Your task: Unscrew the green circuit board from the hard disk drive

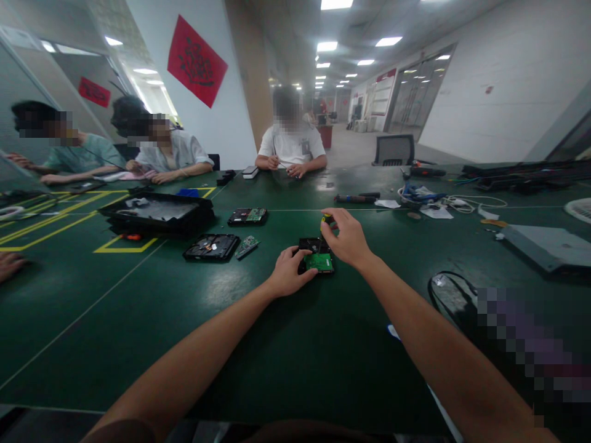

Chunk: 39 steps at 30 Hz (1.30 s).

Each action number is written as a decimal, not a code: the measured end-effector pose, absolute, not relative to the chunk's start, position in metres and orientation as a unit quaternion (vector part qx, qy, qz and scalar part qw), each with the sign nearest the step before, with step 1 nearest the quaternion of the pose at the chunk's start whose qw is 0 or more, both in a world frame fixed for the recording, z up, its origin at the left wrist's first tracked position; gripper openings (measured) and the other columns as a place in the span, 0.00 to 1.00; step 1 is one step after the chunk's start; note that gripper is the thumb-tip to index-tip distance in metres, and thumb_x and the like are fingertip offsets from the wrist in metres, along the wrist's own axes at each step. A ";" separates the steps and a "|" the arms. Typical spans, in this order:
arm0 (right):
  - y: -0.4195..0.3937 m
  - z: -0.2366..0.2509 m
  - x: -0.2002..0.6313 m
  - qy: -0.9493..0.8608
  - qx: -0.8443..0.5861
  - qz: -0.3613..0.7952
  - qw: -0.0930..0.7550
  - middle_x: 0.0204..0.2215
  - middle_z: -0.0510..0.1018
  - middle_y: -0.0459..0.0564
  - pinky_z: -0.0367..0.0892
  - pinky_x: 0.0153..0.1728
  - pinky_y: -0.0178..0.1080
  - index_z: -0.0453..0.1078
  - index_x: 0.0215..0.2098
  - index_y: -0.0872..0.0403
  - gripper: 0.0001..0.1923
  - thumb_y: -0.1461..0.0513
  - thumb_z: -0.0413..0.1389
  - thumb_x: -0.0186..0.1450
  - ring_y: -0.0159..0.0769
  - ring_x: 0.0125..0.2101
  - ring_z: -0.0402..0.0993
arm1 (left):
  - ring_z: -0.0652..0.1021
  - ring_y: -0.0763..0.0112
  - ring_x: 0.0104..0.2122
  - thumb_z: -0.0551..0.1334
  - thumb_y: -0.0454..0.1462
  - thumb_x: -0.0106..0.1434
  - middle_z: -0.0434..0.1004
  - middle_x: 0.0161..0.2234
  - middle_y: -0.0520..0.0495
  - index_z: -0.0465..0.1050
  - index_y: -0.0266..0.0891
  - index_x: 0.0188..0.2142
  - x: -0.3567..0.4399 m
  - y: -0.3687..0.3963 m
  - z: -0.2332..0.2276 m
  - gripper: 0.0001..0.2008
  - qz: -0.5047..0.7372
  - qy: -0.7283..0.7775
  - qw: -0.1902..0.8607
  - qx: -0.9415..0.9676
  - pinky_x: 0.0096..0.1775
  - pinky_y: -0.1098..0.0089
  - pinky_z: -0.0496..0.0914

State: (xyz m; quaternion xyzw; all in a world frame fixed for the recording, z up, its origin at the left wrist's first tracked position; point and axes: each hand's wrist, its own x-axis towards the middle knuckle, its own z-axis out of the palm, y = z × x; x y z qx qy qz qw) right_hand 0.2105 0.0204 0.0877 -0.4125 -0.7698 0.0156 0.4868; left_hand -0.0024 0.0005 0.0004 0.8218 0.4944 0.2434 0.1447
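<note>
A hard drive (307, 243) with a green circuit board (318, 263) lies on the table in front of me. My left hand (289, 274) grips its left side, thumb along the near edge and fingers at the far left. Above the drive, my right hand (348, 239) is closed round the yellow and black handle of a screwdriver (327, 218). The shaft points down to the drive; its tip is too small to make out. To the left sit an opened hard drive (212, 247), a loose circuit board (247, 247) and another hard drive (248, 216).
A black tray (157, 212) stands at the left of the green table (258, 357). Tools (355, 198), tangled cables (422, 195) and a grey metal box (549, 246) lie to the right. Across the table sits a person in white (290, 144); two others sit far left.
</note>
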 end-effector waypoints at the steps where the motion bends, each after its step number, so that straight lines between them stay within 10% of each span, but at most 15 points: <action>1: 0.021 0.087 0.211 -0.769 -0.411 0.017 0.489 0.48 0.78 0.56 0.74 0.46 0.48 0.70 0.54 0.51 0.14 0.61 0.55 0.70 0.45 0.42 0.77 | 0.65 0.45 0.64 0.65 0.53 0.65 0.62 0.64 0.38 0.68 0.47 0.63 -0.002 0.000 0.001 0.30 0.243 0.495 0.145 0.821 0.63 0.45 0.61; 39: 0.021 0.086 0.210 -0.761 -0.409 0.021 0.503 0.48 0.75 0.56 0.75 0.47 0.50 0.68 0.54 0.50 0.15 0.62 0.55 0.69 0.46 0.44 0.76 | 0.65 0.45 0.63 0.65 0.53 0.65 0.63 0.64 0.38 0.69 0.49 0.63 -0.002 0.000 0.001 0.30 0.246 0.493 0.144 0.822 0.63 0.44 0.61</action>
